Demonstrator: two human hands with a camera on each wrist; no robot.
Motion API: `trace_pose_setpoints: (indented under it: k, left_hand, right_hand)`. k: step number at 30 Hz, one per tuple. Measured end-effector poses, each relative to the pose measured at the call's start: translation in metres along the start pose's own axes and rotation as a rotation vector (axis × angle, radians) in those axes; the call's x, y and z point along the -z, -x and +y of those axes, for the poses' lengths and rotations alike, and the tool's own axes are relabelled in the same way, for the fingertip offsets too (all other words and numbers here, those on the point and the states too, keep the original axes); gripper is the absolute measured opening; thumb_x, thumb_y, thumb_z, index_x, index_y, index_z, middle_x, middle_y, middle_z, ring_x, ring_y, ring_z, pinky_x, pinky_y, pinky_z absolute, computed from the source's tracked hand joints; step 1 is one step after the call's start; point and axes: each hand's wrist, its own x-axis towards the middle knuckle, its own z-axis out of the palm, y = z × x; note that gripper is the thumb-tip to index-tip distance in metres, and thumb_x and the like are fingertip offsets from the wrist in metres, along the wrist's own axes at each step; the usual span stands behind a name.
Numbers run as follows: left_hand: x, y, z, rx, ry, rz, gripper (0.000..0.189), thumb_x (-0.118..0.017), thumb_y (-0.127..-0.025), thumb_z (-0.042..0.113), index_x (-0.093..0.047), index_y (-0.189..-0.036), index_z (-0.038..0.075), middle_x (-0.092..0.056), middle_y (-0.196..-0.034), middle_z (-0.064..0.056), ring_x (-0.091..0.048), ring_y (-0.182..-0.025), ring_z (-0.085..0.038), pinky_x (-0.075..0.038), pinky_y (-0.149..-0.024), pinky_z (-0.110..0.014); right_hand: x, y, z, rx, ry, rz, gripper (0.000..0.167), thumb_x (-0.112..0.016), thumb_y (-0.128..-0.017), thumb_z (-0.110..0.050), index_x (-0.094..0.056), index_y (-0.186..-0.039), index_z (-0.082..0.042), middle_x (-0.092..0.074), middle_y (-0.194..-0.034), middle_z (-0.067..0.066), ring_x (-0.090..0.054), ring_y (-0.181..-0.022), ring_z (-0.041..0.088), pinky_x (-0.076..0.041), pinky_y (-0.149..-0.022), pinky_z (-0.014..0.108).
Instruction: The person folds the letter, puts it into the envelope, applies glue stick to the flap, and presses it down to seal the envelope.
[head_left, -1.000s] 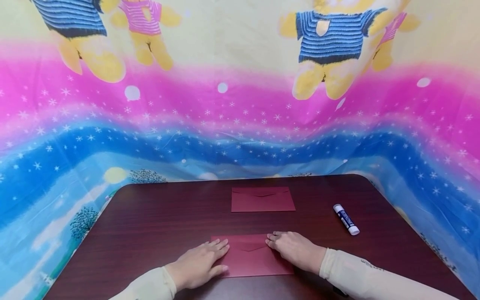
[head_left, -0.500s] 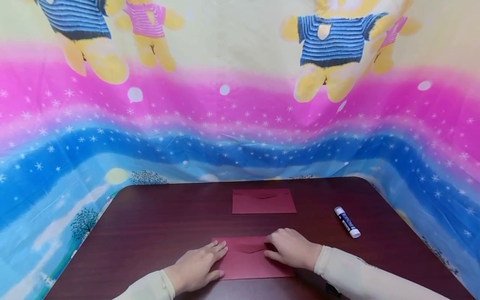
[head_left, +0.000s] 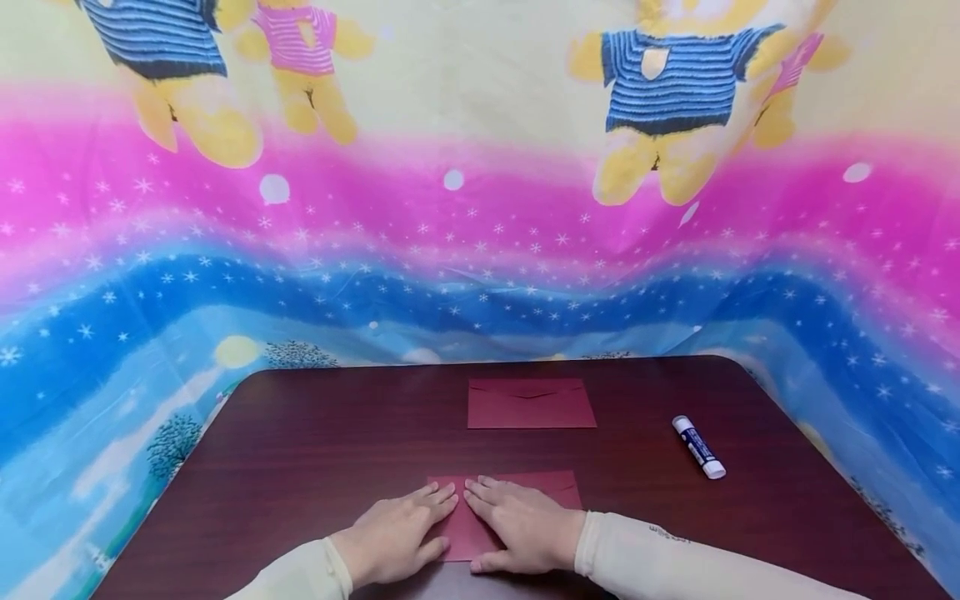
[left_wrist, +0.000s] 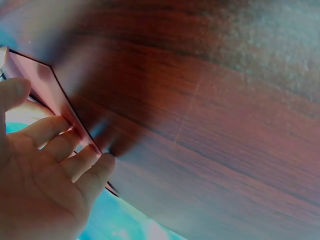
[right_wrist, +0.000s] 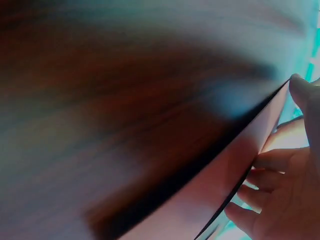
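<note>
A dark red envelope [head_left: 461, 533] lies flat near the front of the table, its flap side up. On its left end rests my left hand [head_left: 397, 529], fingers extended and thumb at the near edge. My right hand [head_left: 521, 525] lies flat across the middle of the same envelope, fingertips close to those of the left and thumb at the near edge; it covers much of the flap. In the left wrist view the left fingers [left_wrist: 82, 162] touch the envelope's surface. The right wrist view has the right fingers [right_wrist: 250, 195] along the envelope [right_wrist: 220, 180].
Farther back on the dark wooden table [head_left: 337, 433] lies a second red envelope [head_left: 531, 404]. A glue stick [head_left: 699, 447] with white ends and a blue label lies to the right. A printed curtain [head_left: 480, 208] hangs behind the table.
My right hand has moved left from the envelope's right end to its middle, its fingers curling briefly and then flattening. The left hand stays on the left end.
</note>
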Motion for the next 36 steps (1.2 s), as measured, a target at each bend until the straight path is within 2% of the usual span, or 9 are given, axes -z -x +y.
trace_pose_setpoints:
  k: [7, 13, 19, 26, 36]
  left_hand:
    - [-0.004, -0.001, 0.0, 0.011, 0.004, 0.023, 0.051, -0.054, -0.101, 0.043, -0.058, -0.144, 0.017, -0.055, -0.151, -0.002, -0.053, -0.14, -0.025, -0.051, -0.105, -0.044]
    - [-0.003, -0.003, 0.002, 0.009, 0.011, 0.007, 0.05, -0.051, -0.103, 0.044, -0.057, -0.144, 0.016, -0.054, -0.152, -0.002, -0.053, -0.14, -0.025, -0.049, -0.108, -0.043]
    - [-0.002, -0.003, 0.002, -0.001, 0.021, 0.004, 0.051, -0.051, -0.103, 0.043, -0.056, -0.146, 0.016, -0.053, -0.153, -0.002, -0.052, -0.141, -0.025, -0.047, -0.11, -0.043]
    - [-0.001, 0.0, 0.0, -0.005, 0.036, -0.004, 0.05, -0.051, -0.103, 0.041, -0.056, -0.145, 0.014, -0.053, -0.153, -0.004, -0.05, -0.142, -0.027, -0.043, -0.113, -0.048]
    - [-0.002, -0.003, -0.001, -0.026, -0.005, 0.005, 0.051, -0.053, -0.103, 0.042, -0.057, -0.144, 0.013, -0.055, -0.151, -0.004, -0.052, -0.141, -0.026, -0.042, -0.114, -0.049]
  right_hand:
    - [-0.001, 0.012, 0.016, -0.001, -0.089, -0.05, 0.081, -0.045, -0.096, -0.071, -0.041, -0.155, -0.016, -0.041, -0.161, 0.002, -0.037, -0.151, 0.023, -0.038, -0.119, 0.044]
    - [-0.002, 0.032, 0.034, -0.022, -0.116, -0.029, 0.077, -0.047, -0.096, -0.069, -0.047, -0.151, -0.016, -0.045, -0.159, 0.003, -0.04, -0.149, 0.026, -0.038, -0.118, 0.052]
    - [0.002, 0.054, 0.049, -0.067, -0.135, -0.03, 0.076, -0.048, -0.096, -0.069, -0.051, -0.149, -0.016, -0.048, -0.156, 0.004, -0.043, -0.148, 0.028, -0.037, -0.117, 0.054]
    - [0.005, 0.082, 0.07, -0.16, -0.176, -0.045, 0.071, -0.058, -0.094, -0.063, -0.057, -0.144, -0.012, -0.053, -0.153, 0.006, -0.046, -0.145, 0.032, -0.037, -0.116, 0.056]
    - [0.002, 0.087, 0.072, -0.165, -0.152, -0.019, 0.073, -0.056, -0.094, -0.065, -0.057, -0.144, -0.012, -0.055, -0.151, 0.008, -0.049, -0.142, 0.032, -0.046, -0.109, 0.052]
